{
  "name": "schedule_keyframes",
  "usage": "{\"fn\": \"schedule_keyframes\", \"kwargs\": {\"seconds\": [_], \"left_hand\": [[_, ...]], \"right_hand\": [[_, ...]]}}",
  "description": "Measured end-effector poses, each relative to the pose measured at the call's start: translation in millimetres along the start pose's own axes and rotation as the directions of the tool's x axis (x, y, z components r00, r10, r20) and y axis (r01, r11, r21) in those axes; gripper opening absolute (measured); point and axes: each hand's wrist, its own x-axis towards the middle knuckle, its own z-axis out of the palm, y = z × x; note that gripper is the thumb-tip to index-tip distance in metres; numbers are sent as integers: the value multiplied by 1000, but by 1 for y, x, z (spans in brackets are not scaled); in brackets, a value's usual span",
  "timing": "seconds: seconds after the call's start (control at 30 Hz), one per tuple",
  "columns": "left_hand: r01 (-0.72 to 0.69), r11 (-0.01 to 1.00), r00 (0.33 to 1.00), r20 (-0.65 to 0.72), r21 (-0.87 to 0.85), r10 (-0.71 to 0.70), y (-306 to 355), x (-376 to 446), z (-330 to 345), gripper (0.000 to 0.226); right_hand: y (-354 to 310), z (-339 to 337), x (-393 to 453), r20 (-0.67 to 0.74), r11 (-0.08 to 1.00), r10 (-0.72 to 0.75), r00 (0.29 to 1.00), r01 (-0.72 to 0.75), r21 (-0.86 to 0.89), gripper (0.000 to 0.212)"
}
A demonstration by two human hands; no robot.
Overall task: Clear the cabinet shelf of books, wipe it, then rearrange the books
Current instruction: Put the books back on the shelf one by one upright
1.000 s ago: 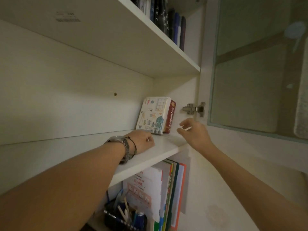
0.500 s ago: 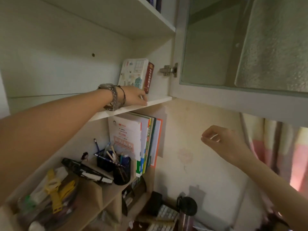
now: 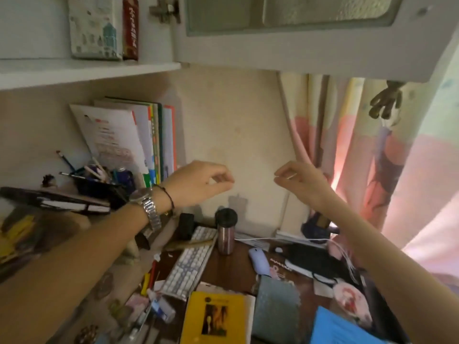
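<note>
Red spine lettering too blurred to read. White illustrated boxed book [image 3: 95, 28] upright on white cabinet shelf [image 3: 87, 69]. Left hand [image 3: 198, 181] and right hand [image 3: 301, 181] loosely curled, empty, below shelf.

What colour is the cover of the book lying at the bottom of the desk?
Yellow, with a dark picture in the middle; the book shows best in the head view.
</note>
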Motion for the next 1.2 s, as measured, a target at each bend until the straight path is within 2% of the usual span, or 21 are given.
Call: {"fn": "schedule_keyframes", "kwargs": {"seconds": [0.13, 0.3, 0.53, 0.7, 0.8, 0.9, 1.07, 1.13, 1.2], "left_hand": [[98, 983, 993, 81, -155, -86, -20, -2, 90, 16], [235, 949, 962, 191, -212, -196, -37, -8, 187, 17], [405, 890, 872, 380, -209, -308, -58, -15, 294, 12], [460, 864, 828, 450, -205, -334, -71, -13, 356, 16], [453, 870, 825, 462, -195, -326, -79, -10, 382, 20], [418, 894, 840, 442, -162, -313, -84, -4, 397, 25], [455, 873, 826, 450, -179, -338, -98, 11, 415, 27], [463, 867, 825, 447, -183, -346, -102, 18, 420, 29], [466, 871, 810, 470, -153, -351, -105, 23, 425, 32]], "right_hand": [[49, 15, -35, 49, 990, 126, 991, -129, 60, 7], [119, 41, -81, 113, 957, 289, 951, -291, 7, 7], [189, 81, -113, 231, 868, 489, 841, -495, -38, 7], [226, 116, -120, 327, 807, 570, 754, -588, -50, 15], [251, 135, -124, 418, 774, 583, 697, -633, -23, 23], [265, 146, -121, 526, 746, 599, 605, -660, -91, 38], [281, 150, -115, 765, 622, 574, 292, -763, -176, 70], [291, 152, -117, 784, 611, 569, 249, -766, -200, 83], [300, 157, -117, 792, 602, 563, 238, -775, -195, 90]]}}
